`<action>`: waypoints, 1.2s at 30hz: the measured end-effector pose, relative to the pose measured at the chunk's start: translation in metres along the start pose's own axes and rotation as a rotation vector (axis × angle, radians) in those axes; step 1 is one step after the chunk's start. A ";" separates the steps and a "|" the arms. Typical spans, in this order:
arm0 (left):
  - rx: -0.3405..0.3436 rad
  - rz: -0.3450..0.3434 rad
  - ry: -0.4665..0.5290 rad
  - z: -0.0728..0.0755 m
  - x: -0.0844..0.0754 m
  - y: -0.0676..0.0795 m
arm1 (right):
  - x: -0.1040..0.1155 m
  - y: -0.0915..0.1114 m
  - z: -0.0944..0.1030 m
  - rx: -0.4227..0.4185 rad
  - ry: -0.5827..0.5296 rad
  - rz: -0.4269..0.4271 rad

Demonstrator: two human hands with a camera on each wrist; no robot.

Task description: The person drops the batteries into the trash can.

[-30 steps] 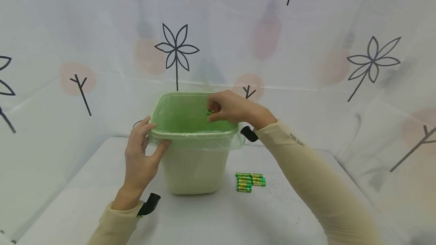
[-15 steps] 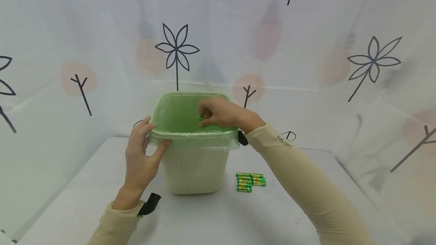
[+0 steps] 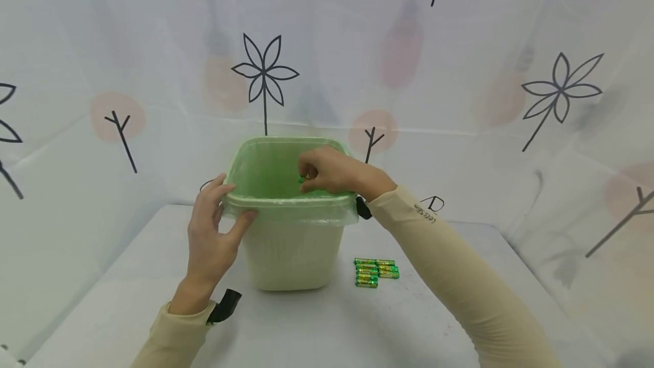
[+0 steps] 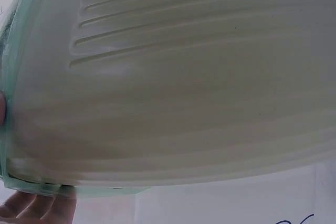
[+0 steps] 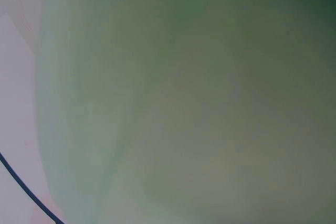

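Note:
A pale trash bin (image 3: pixel 293 257) stands upright, lined with a thin green plastic bag (image 3: pixel 265 166) folded over its rim. My left hand (image 3: pixel 212 240) holds the near-left corner of the rim, thumb on the front and fingers along the left side. In the left wrist view, the bin's ribbed wall (image 4: pixel 184 93) fills most of the frame, with fingertips (image 4: pixel 58 205) at the bottom left. My right hand (image 3: pixel 332 169) is over the bin's opening, pinching a small green battery (image 3: pixel 302 179), mostly hidden by the fingers. Blurred green bag (image 5: pixel 89 103) covers most of the right wrist view.
Several green and gold batteries (image 3: pixel 375 271) lie grouped on the white table (image 3: pixel 306 334), right of the bin. A white cloth with flower drawings (image 3: pixel 327 72) hangs behind and at the sides.
My right hand has moved a little left and down over the bin with the battery, then held nearly still. My left hand has stayed on the rim.

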State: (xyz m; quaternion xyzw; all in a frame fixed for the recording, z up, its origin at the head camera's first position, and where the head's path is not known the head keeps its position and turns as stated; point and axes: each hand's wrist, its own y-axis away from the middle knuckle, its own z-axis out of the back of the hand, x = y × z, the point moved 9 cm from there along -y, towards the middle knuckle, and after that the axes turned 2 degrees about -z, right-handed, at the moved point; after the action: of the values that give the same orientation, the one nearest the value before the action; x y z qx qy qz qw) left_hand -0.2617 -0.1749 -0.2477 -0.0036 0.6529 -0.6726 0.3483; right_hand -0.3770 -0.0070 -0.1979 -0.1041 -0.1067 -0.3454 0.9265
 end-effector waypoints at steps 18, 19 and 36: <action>0.003 -0.019 0.004 -0.001 -0.002 0.001 | -0.007 0.022 0.032 -0.134 -0.055 0.020; 0.001 -0.021 0.008 -0.001 -0.003 0.000 | -0.010 0.027 0.038 -0.162 -0.066 0.016; -0.006 -0.029 0.007 0.000 -0.004 0.000 | -0.103 0.116 0.041 -0.247 -0.087 -0.244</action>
State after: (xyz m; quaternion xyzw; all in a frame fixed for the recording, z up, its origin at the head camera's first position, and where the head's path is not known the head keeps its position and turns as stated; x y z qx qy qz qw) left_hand -0.2589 -0.1732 -0.2461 -0.0116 0.6561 -0.6756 0.3363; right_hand -0.3815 0.1536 -0.2002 -0.2182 -0.1155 -0.4607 0.8526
